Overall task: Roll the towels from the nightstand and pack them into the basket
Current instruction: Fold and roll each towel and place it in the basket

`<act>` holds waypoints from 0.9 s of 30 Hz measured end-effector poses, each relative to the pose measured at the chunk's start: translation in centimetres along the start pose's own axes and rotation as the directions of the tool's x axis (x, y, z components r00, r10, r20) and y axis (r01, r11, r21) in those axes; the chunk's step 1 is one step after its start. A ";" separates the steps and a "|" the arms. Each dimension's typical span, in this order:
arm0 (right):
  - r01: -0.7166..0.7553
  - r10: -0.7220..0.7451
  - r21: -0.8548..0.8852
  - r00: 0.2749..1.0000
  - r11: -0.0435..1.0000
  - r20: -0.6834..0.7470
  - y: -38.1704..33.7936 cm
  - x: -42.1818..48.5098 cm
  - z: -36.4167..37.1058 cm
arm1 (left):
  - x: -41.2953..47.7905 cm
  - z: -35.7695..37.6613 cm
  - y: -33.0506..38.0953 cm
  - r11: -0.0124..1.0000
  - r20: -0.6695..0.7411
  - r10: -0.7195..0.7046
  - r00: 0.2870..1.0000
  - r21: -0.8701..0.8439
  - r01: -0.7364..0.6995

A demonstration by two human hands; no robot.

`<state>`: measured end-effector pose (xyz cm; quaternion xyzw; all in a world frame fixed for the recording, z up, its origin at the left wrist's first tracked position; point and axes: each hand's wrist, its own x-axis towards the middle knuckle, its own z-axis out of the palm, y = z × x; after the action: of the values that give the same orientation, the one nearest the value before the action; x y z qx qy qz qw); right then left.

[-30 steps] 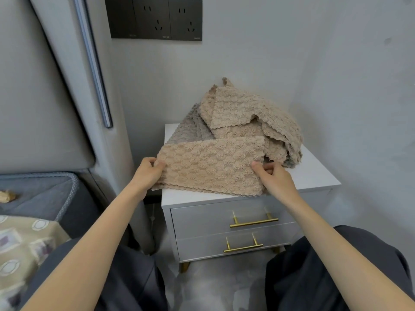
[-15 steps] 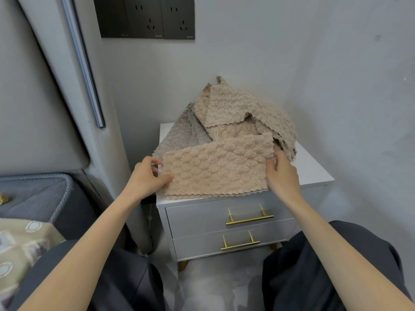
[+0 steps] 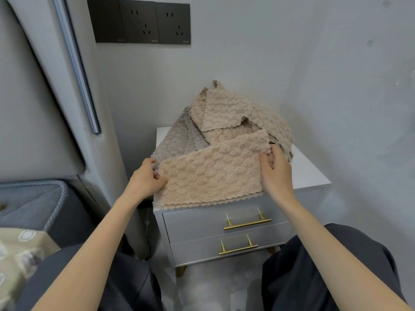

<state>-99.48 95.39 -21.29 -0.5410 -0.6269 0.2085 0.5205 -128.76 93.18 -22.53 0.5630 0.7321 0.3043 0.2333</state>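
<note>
A folded beige towel (image 3: 213,173) is laid flat along the front of the nightstand (image 3: 310,173). Its scalloped front edge is run right at the top's front edge, slightly over it. The towel's left end is pinched by the left hand (image 3: 146,182), thumb on top and fingers curled under. The right end is gripped by the right hand (image 3: 276,173), fingers curled over the corner.

Behind it, a loose pile of towels (image 3: 235,113) is heaped, touching the held one. One grey towel (image 3: 179,140) is seen at the left; the beige ones cannot be counted. Bare top is left only at the right side and back-left corner.

The nightstand is boxed in by walls behind and to the right and by the bed (image 3: 33,203) on the left. Open floor is seen in front.

Counted: two drawers, two gold handles (image 3: 247,223), three black wall plates (image 3: 139,21).
</note>
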 end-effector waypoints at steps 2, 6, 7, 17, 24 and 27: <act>0.108 -0.107 -0.025 0.994 0.994 0.020 -1.3 0.6 -0.2 | 0.0 -0.4 0.4 0.994 0.061 0.017 0.998 0.106 -0.023; 0.257 -0.248 -0.021 0.946 0.966 0.207 -4.8 2.9 -0.1 | 0.1 -0.6 2.1 0.959 0.066 0.270 0.960 0.073 -0.275; 0.272 -0.261 -0.008 0.929 0.962 0.264 -5.8 3.5 0.0 | 0.1 -0.5 2.7 0.950 0.092 0.312 0.946 -0.018 -0.312; 0.341 -0.370 0.154 0.775 0.927 0.512 -13.0 9.7 3.2 | 0.6 -1.8 3.9 0.885 0.196 0.340 0.920 -0.397 -0.243; 0.441 -0.380 -0.032 0.807 0.897 0.452 -13.0 13.9 9.3 | 0.2 -3.0 0.9 0.858 0.261 0.143 0.955 -0.513 0.012; 0.512 -0.402 -0.153 0.798 0.845 0.449 -13.1 14.8 12.3 | 0.3 -2.7 0.1 0.878 0.322 0.094 0.942 -0.472 0.073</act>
<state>-114.41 108.02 -8.77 -0.3825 -0.8545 0.0954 0.3383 -130.61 92.96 -20.54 0.5354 0.5808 0.3764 0.4842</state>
